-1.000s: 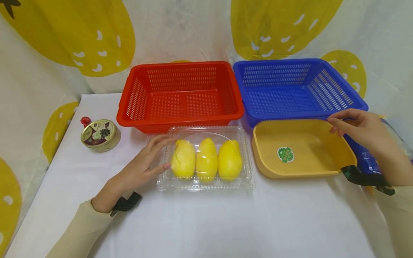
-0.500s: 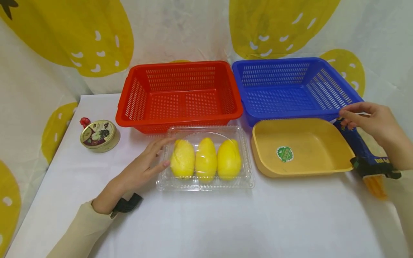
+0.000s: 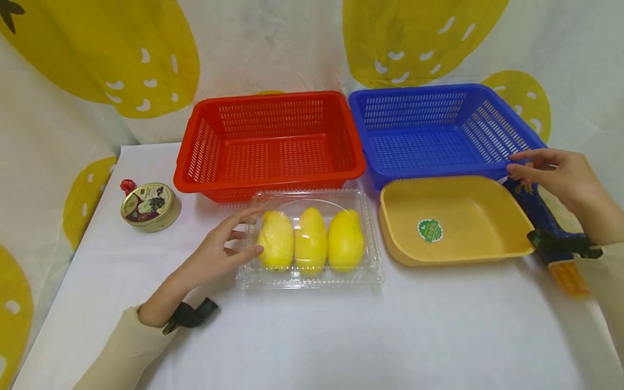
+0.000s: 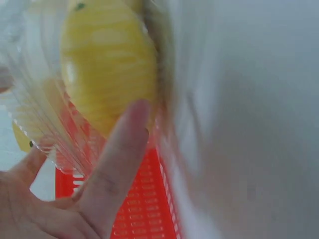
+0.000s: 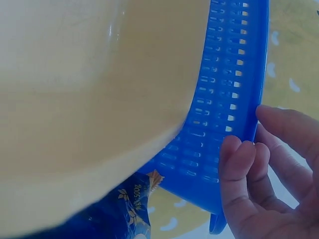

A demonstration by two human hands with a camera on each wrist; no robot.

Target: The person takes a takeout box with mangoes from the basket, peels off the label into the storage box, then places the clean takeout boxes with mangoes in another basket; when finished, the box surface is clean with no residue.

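Note:
A clear plastic clamshell box (image 3: 312, 280) holding three yellow mangoes (image 3: 311, 238) sits at the middle of the table. My left hand (image 3: 219, 246) is at its left side, fingers spread and fairly straight, with the thumb overlapping the box by the nearest mango. In the left wrist view the thumb (image 4: 117, 159) lies in front of that mango (image 4: 107, 64). To the right, my right hand (image 3: 567, 170) pinches the rim of the blue basket (image 3: 414, 149) at its near right corner. The right wrist view shows the basket's rim (image 5: 259, 64) between the fingertips.
A yellow plastic tub (image 3: 468, 227) with a green sticker stands in front of the blue basket. Beside it lies a dark blue packet (image 3: 541, 216), partly under my right wrist. A red basket (image 3: 270, 181) is behind the box. A round tin (image 3: 148, 208) and red-wrapped piece (image 3: 128, 186) lie left.
My right hand has left the yellow tub's rim and moved right and back to the blue basket's corner. The left hand stays at the box, its thumb now slightly further over it.

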